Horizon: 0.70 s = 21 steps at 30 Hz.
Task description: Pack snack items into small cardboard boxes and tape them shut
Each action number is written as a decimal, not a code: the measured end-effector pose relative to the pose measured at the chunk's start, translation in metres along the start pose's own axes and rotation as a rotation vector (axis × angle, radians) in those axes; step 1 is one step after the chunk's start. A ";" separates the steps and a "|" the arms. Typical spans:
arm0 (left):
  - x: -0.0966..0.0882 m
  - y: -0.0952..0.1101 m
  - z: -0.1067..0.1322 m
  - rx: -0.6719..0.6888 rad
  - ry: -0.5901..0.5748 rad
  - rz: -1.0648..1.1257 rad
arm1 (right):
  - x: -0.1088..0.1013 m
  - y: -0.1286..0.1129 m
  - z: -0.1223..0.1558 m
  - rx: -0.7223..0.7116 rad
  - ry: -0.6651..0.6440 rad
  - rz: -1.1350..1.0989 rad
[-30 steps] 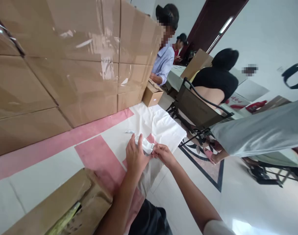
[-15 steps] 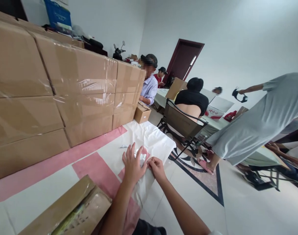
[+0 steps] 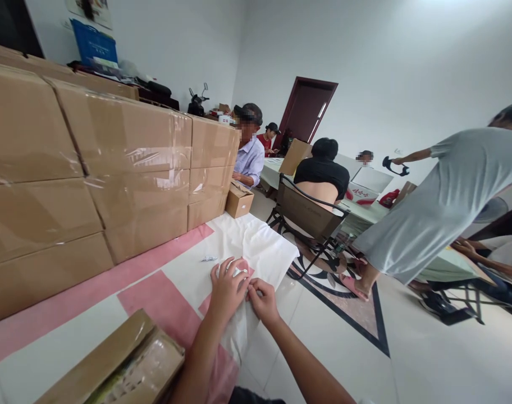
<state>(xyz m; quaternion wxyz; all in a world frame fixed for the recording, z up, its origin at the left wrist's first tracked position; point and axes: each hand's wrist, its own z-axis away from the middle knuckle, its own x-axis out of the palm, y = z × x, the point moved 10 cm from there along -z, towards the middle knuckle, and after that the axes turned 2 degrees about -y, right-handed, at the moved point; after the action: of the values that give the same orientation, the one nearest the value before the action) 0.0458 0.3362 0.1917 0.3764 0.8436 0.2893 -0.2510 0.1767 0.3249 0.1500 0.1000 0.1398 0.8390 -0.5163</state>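
My left hand (image 3: 225, 287) is curled palm-down over the tablecloth (image 3: 273, 238), its fingers bent around a small white item (image 3: 240, 271) whose kind I cannot make out. Right beside it, my right hand (image 3: 263, 301) is closed in a pinch, its fingertips meeting the left thumb. Whatever the right fingers pinch is too small to name. A small silvery-white piece (image 3: 209, 258) lies on the cloth just beyond the left hand. Nearer to me, at the lower left, stands an open cardboard box (image 3: 155, 359) with something wrapped in clear plastic inside.
Taped cartons (image 3: 138, 146) form a wall along the left of the table. A small carton (image 3: 239, 200) sits at the table's far end. A seated person occupies a folding chair (image 3: 310, 210) ahead; another person in grey clothes (image 3: 441, 196) leans in at the right.
The white item between my hands shows less than before, and my left fingers are more curled. My fingertips have come closer together. The whole view has tilted slightly upward.
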 end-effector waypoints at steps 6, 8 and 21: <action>0.004 -0.001 -0.003 0.038 -0.105 0.107 | -0.004 -0.003 0.005 -0.042 0.051 0.057; 0.004 0.001 -0.004 0.051 -0.138 0.095 | -0.005 -0.002 0.006 -0.045 0.061 0.056; -0.013 0.055 -0.011 0.201 -0.127 -0.127 | -0.019 0.005 0.002 -0.018 0.168 -0.017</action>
<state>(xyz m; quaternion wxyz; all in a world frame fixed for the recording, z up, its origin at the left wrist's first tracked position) 0.0760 0.3103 0.2337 0.2910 0.8394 0.2911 -0.3548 0.1962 0.3231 0.1509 0.0259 0.1745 0.8501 -0.4962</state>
